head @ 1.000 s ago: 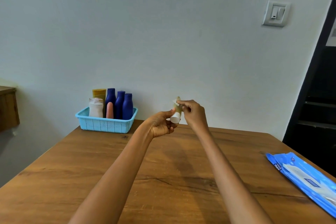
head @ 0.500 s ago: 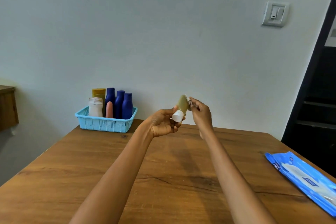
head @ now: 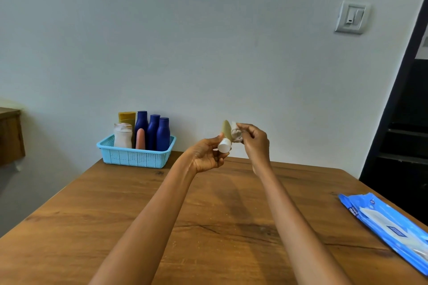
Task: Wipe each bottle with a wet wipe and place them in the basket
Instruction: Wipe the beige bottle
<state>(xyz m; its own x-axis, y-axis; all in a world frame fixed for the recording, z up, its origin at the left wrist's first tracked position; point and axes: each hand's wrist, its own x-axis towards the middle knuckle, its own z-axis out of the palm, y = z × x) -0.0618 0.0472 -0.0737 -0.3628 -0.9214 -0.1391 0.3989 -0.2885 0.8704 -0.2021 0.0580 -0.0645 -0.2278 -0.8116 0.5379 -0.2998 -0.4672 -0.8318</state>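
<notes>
Above the far middle of the wooden table [head: 208, 215], my left hand [head: 207, 156] grips a small olive-green tube [head: 226, 131] by its white cap [head: 224, 145], cap end down. My right hand [head: 254, 141] pinches a crumpled white wet wipe [head: 236, 133] against the tube's right side. At the table's far left stands a light blue basket [head: 136, 157] holding three dark blue bottles [head: 152, 132], a white bottle [head: 122, 137], a pink one [head: 140, 138] and a yellow tube [head: 127, 117].
A blue wet-wipe pack [head: 389, 224] lies flat at the table's right edge. Behind the table is a pale wall with a light switch [head: 351, 17]. A dark doorway [head: 403, 136] is at the right, a wooden shelf [head: 10, 132] at the left.
The tube has tilted so its flat green side now shows, cap toward me. My right hand with the wipe has shifted from the tube's top to its right side.
</notes>
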